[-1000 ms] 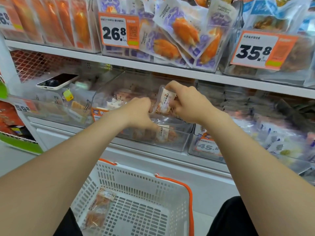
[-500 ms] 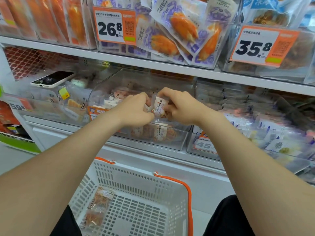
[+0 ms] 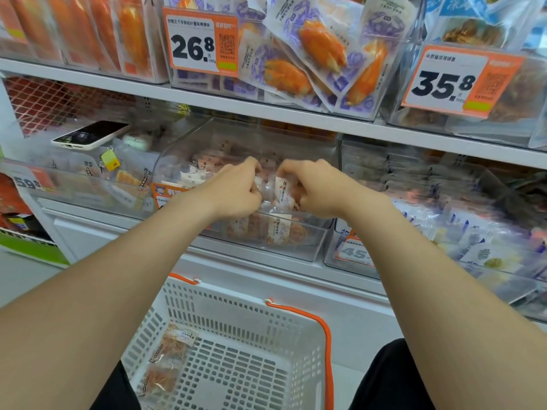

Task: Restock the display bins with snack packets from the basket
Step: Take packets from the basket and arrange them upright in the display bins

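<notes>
Both hands were inside the open top of a clear display bin point(image 3: 313, 250) at the middle of the lower shelf point(image 3: 266, 270), close together. The right hand point(image 3: 313, 187) had its fingers curled round a white-and-orange snack packet point(image 3: 281, 194), held upright just above the bin's front wall. The left hand point(image 3: 236, 190) was likewise curled, its fingertips pinching the clear left edge of the same packet. More packets of this kind lay in the bin, visible through its front wall. A white perforated basket point(image 3: 236, 318) with an orange handle point(image 3: 327, 335) stood below the shelf's front edge, between the person's legs. A strip of joined packets point(image 3: 168, 359) lay against the basket's left wall. A phone point(image 3: 90, 134) rested face up on the bin to the left. On the upper shelf point(image 3: 296, 113), bins carried price tags reading 26.8 point(image 3: 201, 42) and 35.8 point(image 3: 455, 81).
</notes>
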Demonstrator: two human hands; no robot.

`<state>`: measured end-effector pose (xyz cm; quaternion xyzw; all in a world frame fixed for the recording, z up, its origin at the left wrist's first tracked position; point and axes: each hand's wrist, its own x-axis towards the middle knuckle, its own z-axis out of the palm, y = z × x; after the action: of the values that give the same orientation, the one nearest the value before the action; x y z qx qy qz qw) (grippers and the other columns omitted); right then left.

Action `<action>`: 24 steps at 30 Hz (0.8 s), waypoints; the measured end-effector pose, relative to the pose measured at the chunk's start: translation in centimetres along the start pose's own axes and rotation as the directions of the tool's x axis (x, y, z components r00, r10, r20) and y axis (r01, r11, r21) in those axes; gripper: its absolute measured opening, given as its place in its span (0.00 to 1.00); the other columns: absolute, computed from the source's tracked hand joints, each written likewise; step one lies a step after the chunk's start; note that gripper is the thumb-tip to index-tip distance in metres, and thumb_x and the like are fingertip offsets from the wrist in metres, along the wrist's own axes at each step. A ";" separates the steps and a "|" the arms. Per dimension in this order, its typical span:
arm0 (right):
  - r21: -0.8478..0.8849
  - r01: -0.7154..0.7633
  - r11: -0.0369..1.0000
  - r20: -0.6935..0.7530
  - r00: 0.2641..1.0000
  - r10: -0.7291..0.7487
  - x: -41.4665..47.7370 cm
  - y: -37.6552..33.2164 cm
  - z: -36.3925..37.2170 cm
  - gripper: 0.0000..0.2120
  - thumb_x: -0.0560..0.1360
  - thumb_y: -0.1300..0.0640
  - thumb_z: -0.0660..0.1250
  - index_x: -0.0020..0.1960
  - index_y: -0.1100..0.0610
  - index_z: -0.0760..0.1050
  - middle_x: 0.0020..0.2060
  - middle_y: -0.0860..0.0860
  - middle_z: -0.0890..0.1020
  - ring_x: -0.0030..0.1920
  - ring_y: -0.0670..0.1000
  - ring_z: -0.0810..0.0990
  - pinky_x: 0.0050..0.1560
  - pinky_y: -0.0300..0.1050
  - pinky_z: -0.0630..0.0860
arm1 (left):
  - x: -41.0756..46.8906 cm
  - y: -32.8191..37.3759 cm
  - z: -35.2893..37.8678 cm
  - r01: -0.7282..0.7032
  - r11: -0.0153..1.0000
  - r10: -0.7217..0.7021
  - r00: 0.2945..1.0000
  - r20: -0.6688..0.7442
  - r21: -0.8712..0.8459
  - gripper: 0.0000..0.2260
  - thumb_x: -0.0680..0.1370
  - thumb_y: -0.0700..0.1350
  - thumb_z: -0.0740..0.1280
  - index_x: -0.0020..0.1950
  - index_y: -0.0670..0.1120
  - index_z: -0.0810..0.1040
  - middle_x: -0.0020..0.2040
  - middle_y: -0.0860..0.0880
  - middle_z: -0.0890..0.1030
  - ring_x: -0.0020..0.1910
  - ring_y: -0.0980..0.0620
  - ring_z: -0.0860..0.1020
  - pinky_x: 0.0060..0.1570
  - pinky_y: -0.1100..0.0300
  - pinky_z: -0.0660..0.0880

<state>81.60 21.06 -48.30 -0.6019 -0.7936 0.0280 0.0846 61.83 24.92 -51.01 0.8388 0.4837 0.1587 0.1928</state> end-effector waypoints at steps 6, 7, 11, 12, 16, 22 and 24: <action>-0.160 -0.105 0.981 -0.001 0.994 0.106 1.2 0.4 0.6 0.13 0.73 0.69 0.66 0.41 0.52 0.68 0.43 0.55 0.76 0.45 0.61 0.79 0.40 0.52 0.75 | 0.4 -0.8 0.2 -0.032 0.999 0.032 0.999 -0.021 0.032 0.16 0.79 0.40 0.61 0.64 0.53 0.71 0.47 0.51 0.85 0.48 0.55 0.77 0.45 0.53 0.76; -0.178 -0.119 0.977 -0.005 0.993 0.119 1.4 0.4 0.8 0.14 0.73 0.68 0.67 0.41 0.52 0.68 0.44 0.55 0.75 0.45 0.61 0.78 0.40 0.52 0.75 | 0.4 -0.9 0.4 -0.042 0.998 0.043 0.999 -0.033 0.044 0.13 0.79 0.40 0.60 0.61 0.53 0.72 0.45 0.51 0.84 0.47 0.53 0.76 0.47 0.51 0.76; -0.190 -0.080 0.979 0.095 0.991 0.099 1.8 -0.1 1.7 0.09 0.77 0.63 0.70 0.55 0.53 0.77 0.49 0.54 0.75 0.47 0.59 0.79 0.50 0.55 0.80 | 0.0 -0.8 1.2 -0.127 0.976 0.144 0.986 -0.086 0.175 0.11 0.79 0.43 0.58 0.57 0.54 0.77 0.37 0.54 0.75 0.44 0.47 0.73 0.48 0.49 0.75; -0.187 -0.052 0.981 0.137 0.987 0.078 1.9 -0.1 1.9 0.08 0.78 0.63 0.69 0.54 0.52 0.78 0.48 0.53 0.76 0.48 0.58 0.80 0.52 0.55 0.81 | -0.1 -0.6 1.2 -0.142 0.969 0.159 0.985 -0.069 0.201 0.13 0.79 0.43 0.58 0.59 0.54 0.77 0.37 0.53 0.75 0.44 0.46 0.74 0.46 0.49 0.75; -0.135 -0.042 0.990 0.126 0.990 0.059 2.2 0.3 1.6 0.05 0.78 0.56 0.72 0.45 0.47 0.81 0.46 0.52 0.81 0.47 0.56 0.81 0.50 0.53 0.80 | 0.0 -0.8 1.4 -0.181 0.968 0.188 0.982 -0.022 0.174 0.19 0.81 0.41 0.59 0.70 0.55 0.72 0.41 0.51 0.80 0.45 0.48 0.74 0.47 0.46 0.76; -0.130 -0.068 0.989 0.013 0.997 0.070 2.0 0.1 1.3 0.04 0.77 0.61 0.70 0.48 0.52 0.80 0.49 0.55 0.81 0.50 0.59 0.80 0.48 0.54 0.79 | 0.3 0.1 1.9 -0.247 0.968 0.251 0.961 -0.117 0.053 0.16 0.82 0.37 0.62 0.67 0.50 0.81 0.59 0.51 0.84 0.56 0.53 0.81 0.59 0.59 0.75; -0.117 -0.064 0.991 0.064 0.995 0.072 1.6 0.1 1.1 0.09 0.76 0.65 0.67 0.53 0.56 0.82 0.48 0.55 0.82 0.51 0.57 0.80 0.50 0.53 0.80 | 0.1 0.7 2.0 -0.229 0.970 0.237 0.965 -0.109 0.080 0.18 0.81 0.38 0.59 0.65 0.50 0.83 0.60 0.50 0.85 0.60 0.50 0.81 0.60 0.60 0.73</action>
<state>81.08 22.73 -49.27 -0.6311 -0.7754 0.0055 0.0216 63.31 24.30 -52.41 0.8849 0.3975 0.2134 0.1160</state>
